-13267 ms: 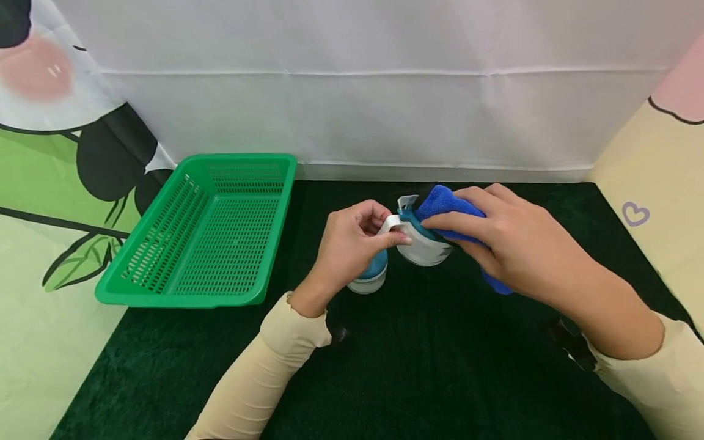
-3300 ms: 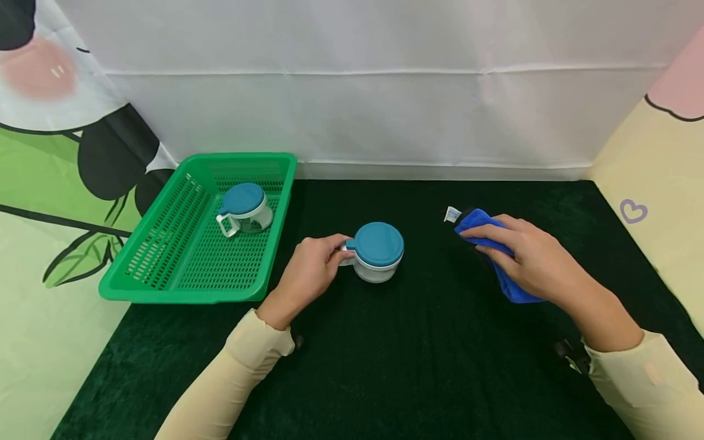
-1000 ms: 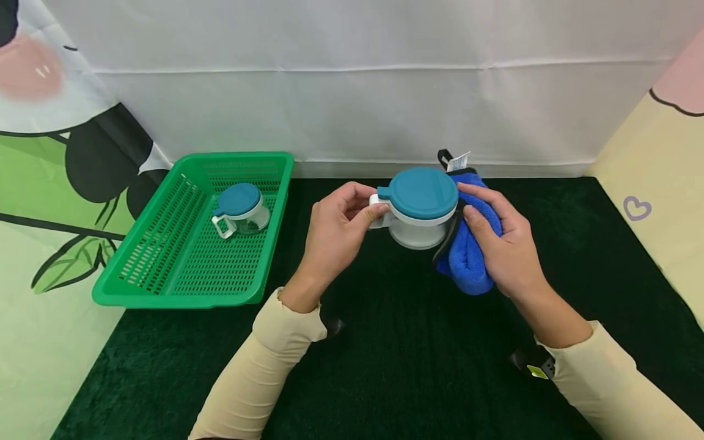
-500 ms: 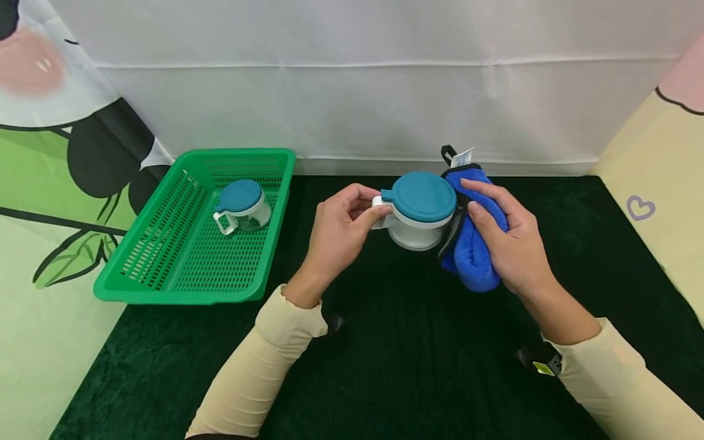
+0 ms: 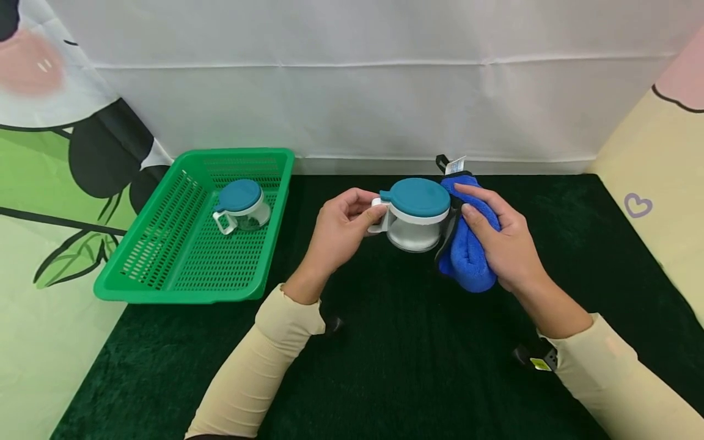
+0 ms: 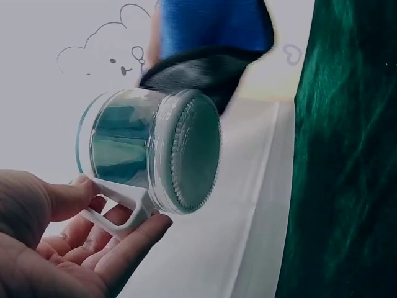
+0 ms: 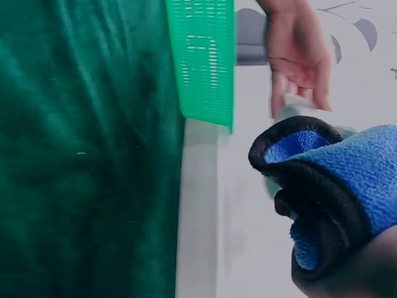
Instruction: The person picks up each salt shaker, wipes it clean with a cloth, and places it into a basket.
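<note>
My left hand pinches the white handle of a clear seasoning jar with a blue lid, held up above the dark green cloth. In the left wrist view the underside of the jar faces the camera, thumb and fingers at its handle. A folded blue towel with black edging is gripped by my right hand, and it lies against the jar's right side. The right wrist view has the towel covering most of the jar.
At the left stands a green plastic basket with slotted walls. Inside it, toward the back, sits a second blue-lidded jar. A white sheet hangs behind the dark green tablecloth.
Over the last second the jar and towel have come slightly down and left together. Earlier, the second jar came into the basket, and the left hand lifted this jar from the table to the towel.
</note>
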`<state>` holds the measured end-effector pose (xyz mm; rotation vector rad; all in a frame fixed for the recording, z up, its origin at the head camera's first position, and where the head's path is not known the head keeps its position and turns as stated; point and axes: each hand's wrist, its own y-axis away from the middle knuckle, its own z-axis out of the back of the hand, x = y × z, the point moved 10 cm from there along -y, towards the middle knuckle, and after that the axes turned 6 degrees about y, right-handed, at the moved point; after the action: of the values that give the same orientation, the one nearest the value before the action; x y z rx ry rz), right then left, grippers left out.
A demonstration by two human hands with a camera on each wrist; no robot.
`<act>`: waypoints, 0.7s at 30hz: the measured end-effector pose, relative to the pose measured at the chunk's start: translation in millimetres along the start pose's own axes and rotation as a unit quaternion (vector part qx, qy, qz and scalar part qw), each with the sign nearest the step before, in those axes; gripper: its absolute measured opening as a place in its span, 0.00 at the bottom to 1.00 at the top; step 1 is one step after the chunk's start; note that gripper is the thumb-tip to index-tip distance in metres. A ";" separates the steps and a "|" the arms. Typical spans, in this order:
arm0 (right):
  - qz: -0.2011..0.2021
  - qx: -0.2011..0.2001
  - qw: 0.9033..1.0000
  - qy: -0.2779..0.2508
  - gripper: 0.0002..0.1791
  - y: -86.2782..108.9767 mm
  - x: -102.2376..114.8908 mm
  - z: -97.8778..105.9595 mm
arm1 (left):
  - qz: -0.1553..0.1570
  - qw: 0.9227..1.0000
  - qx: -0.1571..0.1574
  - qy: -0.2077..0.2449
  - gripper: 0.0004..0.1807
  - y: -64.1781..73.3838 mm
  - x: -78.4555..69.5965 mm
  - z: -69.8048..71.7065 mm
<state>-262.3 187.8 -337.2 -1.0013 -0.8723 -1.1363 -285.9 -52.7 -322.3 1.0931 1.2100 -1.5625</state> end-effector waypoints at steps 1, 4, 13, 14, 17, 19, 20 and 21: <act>-0.008 0.005 1.000 0.001 0.25 0.2 -4.2 -1.4 | 0.002 1.000 0.002 0.001 0.11 -0.1 0.4 -0.1; -0.039 0.030 0.999 0.009 0.26 2.5 -20.5 -9.4 | 0.006 1.000 0.004 0.001 0.10 0.1 2.1 0.4; 0.012 -0.012 1.000 -0.010 0.23 -0.2 9.6 7.0 | -0.017 1.000 0.006 0.023 0.09 1.0 -1.0 -1.7; 0.014 -0.015 1.000 -0.014 0.23 0.1 11.2 7.3 | -0.022 0.999 0.005 0.025 0.09 0.9 -2.6 -2.1; -0.004 -0.001 1.000 -0.021 0.23 2.6 1.4 -0.2 | -0.036 0.999 -0.003 0.026 0.10 0.6 -8.2 -0.6; -0.026 0.019 0.999 -0.017 0.24 5.6 -10.6 -8.5 | -0.043 0.999 -0.010 0.022 0.10 0.2 -11.9 1.3; -0.035 0.027 0.999 -0.017 0.24 6.9 -15.1 -11.9 | -0.045 0.999 -0.013 0.020 0.10 0.1 -13.4 2.3; -0.041 0.032 0.999 -0.017 0.24 7.8 -17.5 -14.0 | -0.046 0.999 -0.015 0.019 0.10 0.0 -14.4 3.1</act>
<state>-257.6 180.9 -359.4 -0.9426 -0.9788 -1.1566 -282.7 -54.1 -308.0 1.0653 1.3226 -1.5934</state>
